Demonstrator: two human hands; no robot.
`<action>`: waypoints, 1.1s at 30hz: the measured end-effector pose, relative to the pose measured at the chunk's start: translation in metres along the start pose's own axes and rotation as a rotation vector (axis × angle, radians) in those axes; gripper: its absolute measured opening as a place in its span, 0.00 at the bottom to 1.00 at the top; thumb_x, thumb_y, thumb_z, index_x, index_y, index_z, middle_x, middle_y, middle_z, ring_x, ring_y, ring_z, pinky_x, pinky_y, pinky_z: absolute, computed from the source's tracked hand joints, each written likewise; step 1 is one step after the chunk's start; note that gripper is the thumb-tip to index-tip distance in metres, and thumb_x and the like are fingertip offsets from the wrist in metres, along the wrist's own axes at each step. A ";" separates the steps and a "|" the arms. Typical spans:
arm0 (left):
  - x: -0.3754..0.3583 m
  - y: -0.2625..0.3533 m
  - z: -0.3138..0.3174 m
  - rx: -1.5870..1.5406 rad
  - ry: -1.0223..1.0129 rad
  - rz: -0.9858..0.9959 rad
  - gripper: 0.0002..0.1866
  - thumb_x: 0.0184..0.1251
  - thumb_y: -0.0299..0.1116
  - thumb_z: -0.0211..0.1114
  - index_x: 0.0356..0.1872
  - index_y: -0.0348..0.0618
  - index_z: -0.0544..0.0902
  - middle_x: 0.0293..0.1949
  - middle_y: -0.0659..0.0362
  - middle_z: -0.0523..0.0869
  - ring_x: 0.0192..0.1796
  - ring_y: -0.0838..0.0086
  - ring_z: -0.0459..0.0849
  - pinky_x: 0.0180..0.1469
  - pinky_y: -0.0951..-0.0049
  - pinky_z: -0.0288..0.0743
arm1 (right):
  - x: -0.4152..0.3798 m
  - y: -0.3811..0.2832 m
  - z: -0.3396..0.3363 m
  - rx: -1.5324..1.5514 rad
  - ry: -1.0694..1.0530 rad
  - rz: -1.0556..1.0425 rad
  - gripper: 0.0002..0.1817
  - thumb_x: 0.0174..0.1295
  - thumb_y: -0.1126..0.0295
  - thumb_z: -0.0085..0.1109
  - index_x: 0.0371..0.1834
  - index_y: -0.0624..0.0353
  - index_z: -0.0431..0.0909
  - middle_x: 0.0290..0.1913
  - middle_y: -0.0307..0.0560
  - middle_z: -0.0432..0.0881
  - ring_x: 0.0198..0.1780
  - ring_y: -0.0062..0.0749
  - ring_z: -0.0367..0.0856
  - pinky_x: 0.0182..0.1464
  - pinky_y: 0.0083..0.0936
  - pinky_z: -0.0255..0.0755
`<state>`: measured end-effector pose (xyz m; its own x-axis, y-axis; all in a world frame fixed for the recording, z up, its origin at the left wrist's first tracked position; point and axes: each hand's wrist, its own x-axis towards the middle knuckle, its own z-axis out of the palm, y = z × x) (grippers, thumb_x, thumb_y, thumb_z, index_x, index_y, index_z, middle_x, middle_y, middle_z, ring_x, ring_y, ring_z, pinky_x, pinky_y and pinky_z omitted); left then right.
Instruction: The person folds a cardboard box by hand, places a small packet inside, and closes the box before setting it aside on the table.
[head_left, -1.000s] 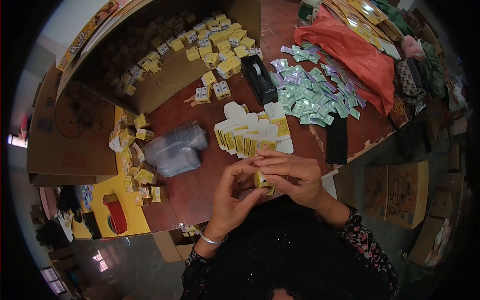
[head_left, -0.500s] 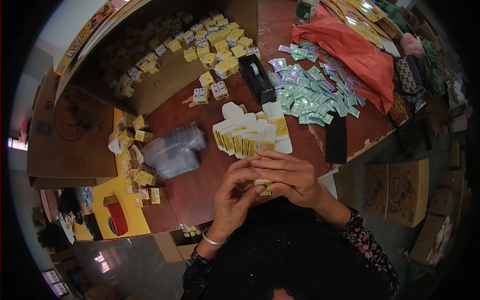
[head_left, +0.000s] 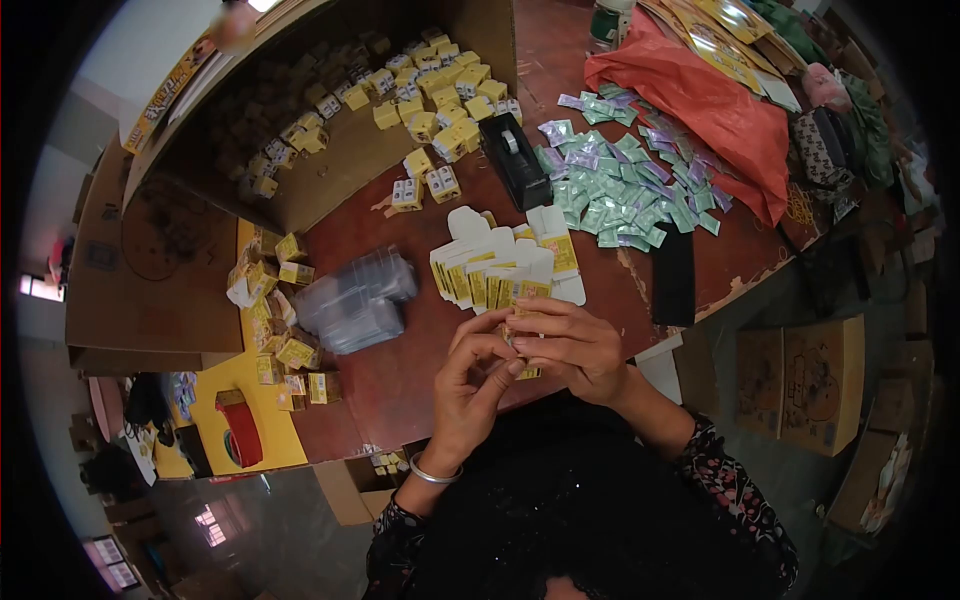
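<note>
Both hands meet over the near edge of the brown table point(head_left: 400, 370). My left hand point(head_left: 468, 385), a metal bangle on its wrist, and my right hand point(head_left: 570, 345) together pinch a small yellow carton point(head_left: 527, 372), mostly hidden by the fingers. Just beyond the hands lies a fanned row of flat yellow-and-white carton blanks point(head_left: 500, 265). A stack of clear plastic trays point(head_left: 352, 298) sits to the left of them.
A large cardboard box point(head_left: 300, 190) holds several folded yellow cartons. A black tape dispenser point(head_left: 515, 158) stands beside a heap of green and purple sachets point(head_left: 620, 185). An orange bag point(head_left: 700, 100) lies at the far right. More yellow cartons point(head_left: 275, 330) crowd the left edge.
The hands have kept working the small carton between the fingers; it has turned and sits lower between them. The view shifted slightly.
</note>
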<state>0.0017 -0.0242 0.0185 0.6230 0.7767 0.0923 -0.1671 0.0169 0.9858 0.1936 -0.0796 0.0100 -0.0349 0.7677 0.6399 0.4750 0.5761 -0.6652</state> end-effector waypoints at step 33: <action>0.021 -0.051 -0.024 0.435 0.099 -0.130 0.18 0.67 0.20 0.71 0.58 0.37 0.81 0.50 0.54 0.88 0.47 0.74 0.89 0.48 0.74 0.84 | 0.010 0.075 -0.011 -0.555 -0.342 0.725 0.36 0.47 0.59 0.83 0.60 0.56 0.78 0.57 0.50 0.76 0.55 0.49 0.82 0.53 0.43 0.80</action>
<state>0.0052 0.0065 -0.0335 0.5384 0.8422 -0.0293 0.2568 -0.1309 0.9576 0.2385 -0.0318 -0.0291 0.2175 0.9743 -0.0580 0.8255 -0.2153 -0.5216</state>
